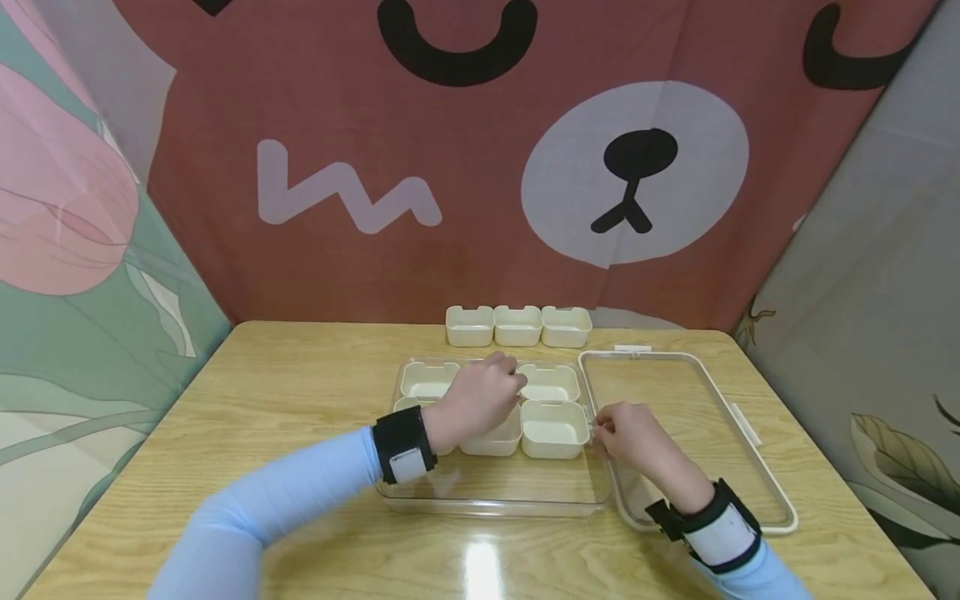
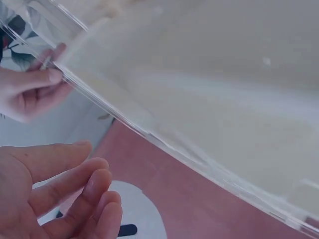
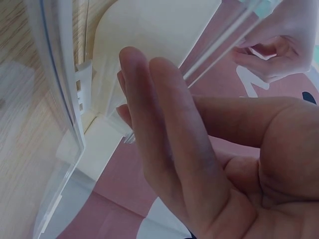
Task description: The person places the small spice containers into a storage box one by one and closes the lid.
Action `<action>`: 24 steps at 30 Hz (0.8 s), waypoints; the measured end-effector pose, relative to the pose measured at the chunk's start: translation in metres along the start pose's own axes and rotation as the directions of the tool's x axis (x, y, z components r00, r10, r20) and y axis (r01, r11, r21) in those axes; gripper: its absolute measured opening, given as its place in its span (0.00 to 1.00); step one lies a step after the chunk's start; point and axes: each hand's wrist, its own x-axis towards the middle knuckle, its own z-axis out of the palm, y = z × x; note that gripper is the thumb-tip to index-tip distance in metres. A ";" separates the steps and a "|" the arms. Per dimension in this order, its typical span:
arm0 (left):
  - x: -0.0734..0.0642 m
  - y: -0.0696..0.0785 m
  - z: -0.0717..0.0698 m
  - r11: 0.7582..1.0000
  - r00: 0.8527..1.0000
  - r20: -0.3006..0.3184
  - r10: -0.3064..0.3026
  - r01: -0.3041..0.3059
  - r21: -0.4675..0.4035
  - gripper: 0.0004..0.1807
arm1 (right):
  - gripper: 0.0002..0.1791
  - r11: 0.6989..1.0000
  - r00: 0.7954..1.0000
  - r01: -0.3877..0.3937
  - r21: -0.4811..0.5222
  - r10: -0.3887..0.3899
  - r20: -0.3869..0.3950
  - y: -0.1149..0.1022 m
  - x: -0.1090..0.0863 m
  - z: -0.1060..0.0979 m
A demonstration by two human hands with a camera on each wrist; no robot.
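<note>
A clear plastic box (image 1: pixel 495 506) stands on the table with several small cream bins (image 1: pixel 555 442) set in rows toward its back. Over the bins hovers my left hand (image 1: pixel 480 398); the left wrist view shows its fingers (image 2: pixel 75 204) loosely bent, with nothing held. At the box's right side, my right hand (image 1: pixel 637 437) pinches the rim between thumb and fingers, which the left wrist view also shows. Up close in the right wrist view, the right fingers (image 3: pixel 174 114) lie along that clear edge. My left hand and forearm hide part of the bins.
Directly right of the box lies a clear lid with a white rim (image 1: pixel 780 492) and white clips (image 1: pixel 746 423). Behind the box, three more cream bins (image 1: pixel 517 327) stand in a row. A printed cloth (image 1: pixel 337 275) hangs along the back edge of the wooden table (image 1: pixel 322 367).
</note>
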 end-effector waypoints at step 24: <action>0.017 -0.056 0.007 0.991 0.991 0.027 -0.131 0.132 -0.031 0.08 | 0.05 1.000 1.000 -0.012 -0.021 0.012 -0.002 -0.001 0.000 0.001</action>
